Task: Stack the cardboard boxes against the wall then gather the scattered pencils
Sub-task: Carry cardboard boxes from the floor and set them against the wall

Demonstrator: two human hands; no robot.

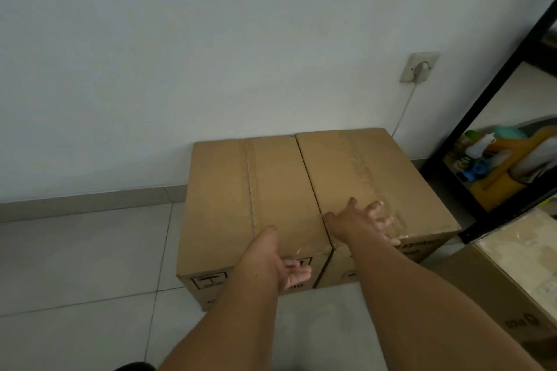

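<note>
Both arms stretched forward: your left hand, fingers straight, touched the front edge of the left box; your right hand lay spread atop the right box. They sat touching, lengthwise toward the wall.

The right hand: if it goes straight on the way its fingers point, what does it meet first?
The right hand points forward-right, low over the right box. Probably it meets that box top first, if not touching already; farther on stands the black shelf frame.
</note>
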